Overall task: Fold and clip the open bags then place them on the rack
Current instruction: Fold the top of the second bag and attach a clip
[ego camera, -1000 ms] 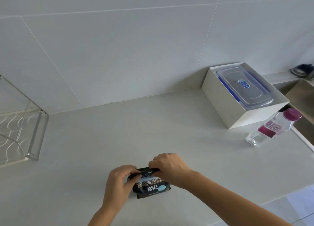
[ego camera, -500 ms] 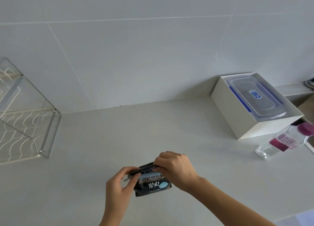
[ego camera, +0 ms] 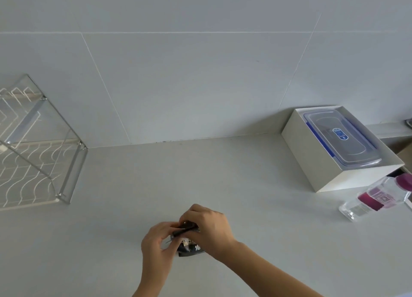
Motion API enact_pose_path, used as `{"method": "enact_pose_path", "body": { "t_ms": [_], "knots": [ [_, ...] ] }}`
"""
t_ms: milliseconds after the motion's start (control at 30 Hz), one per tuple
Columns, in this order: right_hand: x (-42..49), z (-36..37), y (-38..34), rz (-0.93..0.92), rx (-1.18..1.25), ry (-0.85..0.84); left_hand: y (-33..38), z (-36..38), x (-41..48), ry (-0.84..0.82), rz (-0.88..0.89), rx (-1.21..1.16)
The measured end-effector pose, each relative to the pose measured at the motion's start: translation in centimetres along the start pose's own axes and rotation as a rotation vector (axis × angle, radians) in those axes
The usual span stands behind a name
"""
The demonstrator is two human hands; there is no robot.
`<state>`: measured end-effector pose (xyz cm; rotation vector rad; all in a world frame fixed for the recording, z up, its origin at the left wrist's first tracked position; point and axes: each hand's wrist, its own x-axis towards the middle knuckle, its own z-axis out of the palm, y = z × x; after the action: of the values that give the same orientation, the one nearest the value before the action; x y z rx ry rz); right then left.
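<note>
A small black bag [ego camera: 189, 247] with white lettering lies on the grey counter [ego camera: 200, 174] near its front edge. Both hands are on its folded top. My left hand [ego camera: 158, 241] pinches the top's left end, where a thin clip or edge shows between the fingers. My right hand [ego camera: 207, 227] covers the top's right end and part of the bag's face. The metal wire rack [ego camera: 38, 163] stands at the far left of the counter, well away from the bag.
A white box [ego camera: 316, 169] holding a clear lidded plastic container [ego camera: 341, 138] sits against the wall at the right. A clear bottle with a magenta cap [ego camera: 379, 196] lies on its side in front of the box. Tiled wall behind.
The view has shifted so the rack shows more at the left. My right hand has slid further over the bag's top and my left hand has closed in, hiding more of the bag.
</note>
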<state>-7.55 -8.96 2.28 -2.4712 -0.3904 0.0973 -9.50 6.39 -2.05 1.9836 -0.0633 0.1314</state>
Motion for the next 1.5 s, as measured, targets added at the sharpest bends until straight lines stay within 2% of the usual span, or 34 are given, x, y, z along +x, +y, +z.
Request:
{"method": "enact_pose_path", "body": {
  "t_ms": [100,300,500,633,767,900,1000,1100,1267,1500],
  "knots": [
    [0.3,0.3,-0.3,-0.009,0.018,-0.007,-0.4,-0.2,-0.2,0.034,0.016,0.053],
    [-0.9,0.4,1.4,0.148,0.277,0.038,-0.8,1.0,-0.2,0.065,0.085,0.164],
    [-0.8,-2.1,3.2,0.135,0.357,0.054,-2.2,-0.3,1.1,-0.093,-0.181,-0.107],
    [-3.0,-2.2,6.9,0.298,0.346,-0.142,-2.9,-0.3,0.8,-0.305,-0.273,-0.141],
    [-5.1,0.4,8.4,0.428,0.558,-0.163,-3.5,1.0,0.0,-0.302,-0.486,-0.258],
    [-3.0,0.0,7.9,0.615,0.682,-0.166,-2.9,1.0,1.6,-0.278,-0.554,-0.192],
    [-0.9,-1.3,7.8,0.716,0.719,-0.186,-1.7,0.9,3.8,-0.35,-0.582,-0.101],
    [0.3,-1.7,7.0,0.803,0.755,-0.154,-0.9,1.0,5.0,-0.426,-0.622,-0.145],
    [1.5,-1.7,5.1,0.822,0.812,-0.104,0.1,0.2,5.6,-0.455,-0.596,-0.209],
    [5.1,-2.8,0.2,0.677,0.902,0.004,2.6,-5.1,7.5,-0.388,-0.44,-0.28]
  ]
}}
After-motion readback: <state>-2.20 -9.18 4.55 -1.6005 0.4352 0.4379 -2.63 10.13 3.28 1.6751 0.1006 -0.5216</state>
